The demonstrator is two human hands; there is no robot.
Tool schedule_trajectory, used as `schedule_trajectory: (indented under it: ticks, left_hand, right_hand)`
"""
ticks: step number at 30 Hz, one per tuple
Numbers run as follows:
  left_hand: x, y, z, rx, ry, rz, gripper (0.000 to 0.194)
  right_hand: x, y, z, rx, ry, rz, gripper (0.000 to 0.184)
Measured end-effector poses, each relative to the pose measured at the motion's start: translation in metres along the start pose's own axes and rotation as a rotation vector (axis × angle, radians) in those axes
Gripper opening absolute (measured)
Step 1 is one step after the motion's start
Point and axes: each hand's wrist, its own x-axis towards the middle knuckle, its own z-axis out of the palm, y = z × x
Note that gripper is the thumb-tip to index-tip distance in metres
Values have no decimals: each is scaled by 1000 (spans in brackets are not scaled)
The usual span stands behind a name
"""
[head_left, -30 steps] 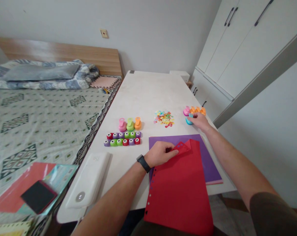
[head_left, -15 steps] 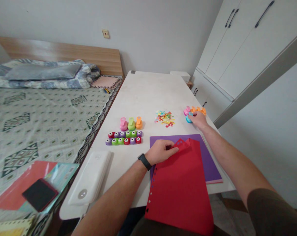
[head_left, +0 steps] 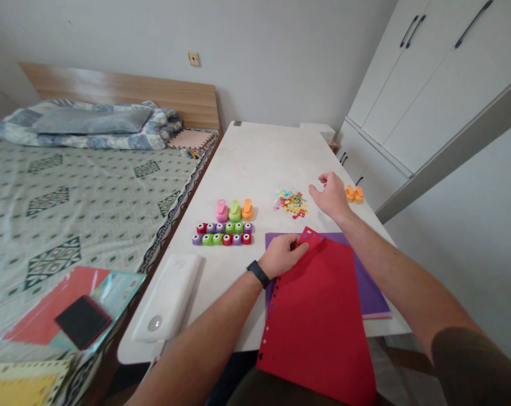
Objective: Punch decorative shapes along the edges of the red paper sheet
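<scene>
My left hand pinches the upper left part of a red paper sheet with small holes punched along its left and top edges. The sheet lies partly over purple paper and hangs off the table's near edge. My right hand is raised at the right, thumb and fingers apart, nothing seen between them. Beside it stand orange craft punches; the hand and wrist hide what lies behind them. Left of it lies a pile of small coloured paper cutouts.
Pink, green and orange punches stand left of the cutouts, behind two rows of small punches. A white oblong device lies at the table's near left. On the bed are a dark phone and coloured sheets.
My right hand has let go of the blue punch and moved up and a little left, its fingers opening. The red sheet's held corner has straightened and points upward. The view has shifted slightly.
</scene>
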Motion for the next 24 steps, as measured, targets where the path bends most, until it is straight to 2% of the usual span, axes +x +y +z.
schedule_trajectory:
  ticks: [2,4,7,9,12,17,20,24]
  left_hand:
    - [0,-2,0,29,19,-3,38]
    - [1,-3,-1,53,42,-13,40]
    - [1,-3,-2,49,46,-26,40]
    - [1,-4,-2,41,43,-28,40]
    - [1,-3,-2,39,42,-30,40]
    - [2,-3,-1,49,38,-24,38]
    - [2,-3,-1,58,38,-22,37]
    - [1,-2,-2,62,49,-21,36]
  right_hand:
    - [5,-32,7,54,-69,-70,30]
    - [13,-52,11,70,-127,-101,31]
    - [27,-53,10,8,-189,-74,33]
    - [37,-37,5,-80,-219,-20,32]
    - [42,3,-6,-261,-220,72,34]
    - [24,64,-19,-479,-303,226,42]
    - [11,85,-22,-502,-355,294,42]
    - [5,98,-24,-467,-374,339,41]
